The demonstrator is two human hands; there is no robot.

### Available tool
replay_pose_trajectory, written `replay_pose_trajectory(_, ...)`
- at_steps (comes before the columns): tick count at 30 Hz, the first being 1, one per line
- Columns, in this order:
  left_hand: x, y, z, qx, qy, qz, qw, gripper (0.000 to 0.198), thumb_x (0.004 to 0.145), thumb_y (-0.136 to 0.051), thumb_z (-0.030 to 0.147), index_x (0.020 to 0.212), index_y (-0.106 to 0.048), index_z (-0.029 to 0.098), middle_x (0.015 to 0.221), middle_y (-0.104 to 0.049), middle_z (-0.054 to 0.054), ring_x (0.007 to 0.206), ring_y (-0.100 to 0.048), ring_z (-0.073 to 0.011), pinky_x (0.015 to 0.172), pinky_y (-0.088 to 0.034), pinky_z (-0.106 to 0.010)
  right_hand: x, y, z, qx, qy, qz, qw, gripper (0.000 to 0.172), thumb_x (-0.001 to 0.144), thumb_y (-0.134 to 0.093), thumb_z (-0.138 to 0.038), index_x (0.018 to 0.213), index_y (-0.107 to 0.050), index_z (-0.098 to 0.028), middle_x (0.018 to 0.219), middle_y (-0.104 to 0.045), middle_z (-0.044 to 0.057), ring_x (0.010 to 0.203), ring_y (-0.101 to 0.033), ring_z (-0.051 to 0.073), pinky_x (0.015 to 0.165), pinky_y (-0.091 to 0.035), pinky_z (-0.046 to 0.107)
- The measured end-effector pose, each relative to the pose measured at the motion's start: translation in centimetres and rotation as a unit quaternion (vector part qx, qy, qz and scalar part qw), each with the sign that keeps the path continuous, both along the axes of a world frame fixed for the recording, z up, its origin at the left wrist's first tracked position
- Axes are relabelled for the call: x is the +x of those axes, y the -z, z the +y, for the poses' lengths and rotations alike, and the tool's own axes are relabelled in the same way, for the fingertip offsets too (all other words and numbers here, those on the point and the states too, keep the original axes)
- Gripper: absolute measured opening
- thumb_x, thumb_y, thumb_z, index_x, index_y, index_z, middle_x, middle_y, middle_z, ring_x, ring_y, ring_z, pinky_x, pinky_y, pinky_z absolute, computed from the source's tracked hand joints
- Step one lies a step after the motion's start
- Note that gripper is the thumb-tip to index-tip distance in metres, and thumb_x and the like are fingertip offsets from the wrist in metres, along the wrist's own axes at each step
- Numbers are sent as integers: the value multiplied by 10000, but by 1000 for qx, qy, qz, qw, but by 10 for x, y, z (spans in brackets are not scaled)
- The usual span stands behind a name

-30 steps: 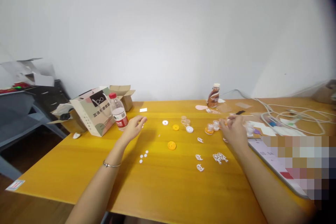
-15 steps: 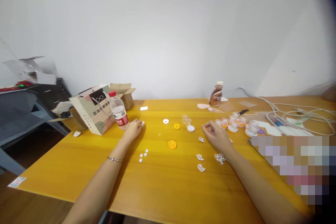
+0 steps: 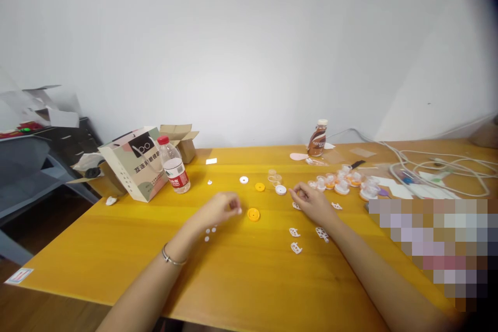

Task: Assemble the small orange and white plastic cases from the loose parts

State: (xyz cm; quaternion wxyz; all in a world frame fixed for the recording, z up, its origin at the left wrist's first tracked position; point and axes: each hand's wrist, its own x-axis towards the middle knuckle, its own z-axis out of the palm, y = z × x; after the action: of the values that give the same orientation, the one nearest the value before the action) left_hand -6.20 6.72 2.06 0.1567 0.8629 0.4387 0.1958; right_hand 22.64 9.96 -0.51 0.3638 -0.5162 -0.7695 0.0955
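Note:
My left hand point(image 3: 227, 207) hovers just left of the lower orange disc point(image 3: 253, 215), its fingers pinched on a small white piece point(image 3: 239, 211), slightly blurred. Several small white discs point(image 3: 207, 238) lie below its wrist. My right hand point(image 3: 311, 201) is closed with its fingertips together, right of the white ring point(image 3: 280, 190); whatever it pinches, if anything, does not show. White openwork pieces point(image 3: 296, 248) lie beneath it, one partly covered by the hand. A second orange disc point(image 3: 260, 187), a white washer-like disc point(image 3: 244, 180) and clear rings point(image 3: 272, 172) sit farther back.
At left stand a water bottle point(image 3: 175, 168), a paper bag point(image 3: 136, 166) and a cardboard box point(image 3: 184, 142). Right of my right hand are clear-and-orange assemblies point(image 3: 342, 185), with a brown drink bottle point(image 3: 318, 140) behind. White cables point(image 3: 412, 161) coil at far right.
My left hand has moved right and toward me from beside the water bottle, now pinching a small white piece. My right hand has shifted slightly left and stays closed.

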Motion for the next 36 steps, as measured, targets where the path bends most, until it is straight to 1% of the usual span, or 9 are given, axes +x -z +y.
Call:
replay_pose_trajectory(3, 31, 7, -22, -35, 94, 19, 995, 85, 746, -486, 209, 755, -561, 171, 740, -596, -7, 638, -522, -100, 605, -389, -192, -1, 1, 0, -8, -4, 3, 1000, 222, 786, -414, -389, 683, -470, -200, 494, -424, -48, 468, -417, 111, 474, -282, 217)
replay_pose_trajectory(9, 45, 19, -29, -52, 96, -6, 994, 151, 768, -479, 230, 896, -537, 174, 764, -591, -13, 642, -524, -99, 593, -396, -192, 0, 1, 1, -7, -4, 3, 1000, 239, 783, -415, -404, 681, -476, -197, 490, -422, -48, 476, -415, 114, 481, -286, 218)
replay_pose_trajectory(12, 33, 16, -7, -30, 29, -61, 997, 198, 803, -447, 296, 940, -527, 178, 817, -602, -24, 710, -542, -116, 653, -415, -217, -1, 0, 0, -13, -8, 2, 1000, 251, 782, -411, -410, 680, -491, -196, 490, -433, -45, 478, -421, 116, 480, -287, 221)
replay_pose_trajectory(15, 23, 17, 31, 61, -116, -78, 988, 179, 803, -435, 272, 922, -524, 173, 930, -586, -59, 872, -525, -164, 788, -395, -293, -2, 0, -2, -14, -14, 3, 1000, 256, 790, -398, -407, 680, -492, -196, 495, -435, -44, 480, -421, 115, 482, -292, 222)
replay_pose_trajectory(19, 26, 25, 78, 69, -149, -25, 986, 239, 732, -533, 281, 941, -507, 168, 987, -563, -78, 971, -495, -204, 843, -370, -337, -2, 1, -2, -16, -15, 11, 1000, 251, 792, -396, -400, 679, -493, -198, 490, -429, -45, 478, -417, 115, 478, -289, 221)
replay_pose_trajectory(23, 32, 26, 94, 61, -167, -23, 984, 160, 746, -513, 284, 854, -521, 167, 870, -590, -63, 893, -532, -204, 812, -378, -356, -2, 0, -2, -18, -18, 18, 1000, 246, 784, -408, -398, 675, -496, -195, 486, -437, -43, 473, -414, 112, 467, -282, 218)
replay_pose_trajectory(27, 27, 14, 66, 72, -165, -49, 982, 221, 775, -484, 315, 948, -486, 178, 959, -578, -60, 948, -515, -190, 842, -367, -339, -3, -2, -4, -19, -24, 15, 999, 268, 797, -385, -416, 683, -490, -197, 483, -435, -47, 465, -412, 111, 472, -284, 220)
replay_pose_trajectory(32, 21, -4, -7, 44, 13, -60, 997, 335, 761, -516, 390, 1043, -467, 216, 1043, -560, -41, 981, -494, -172, 879, -343, -306, -3, -2, -4, -19, -20, 14, 1000, 249, 791, -397, -402, 682, -492, -199, 507, -452, -40, 485, -426, 114, 475, -284, 216)
replay_pose_trajectory(36, 31, -4, -40, 50, 51, -6, 997, 305, 766, -515, 382, 1035, -477, 244, 1025, -573, -36, 960, -500, -182, 903, -294, -351, -2, 0, -2, -28, -25, 18, 999, 229, 779, -412, -381, 683, -505, -196, 509, -476, -36, 481, -424, 113, 469, -281, 215)
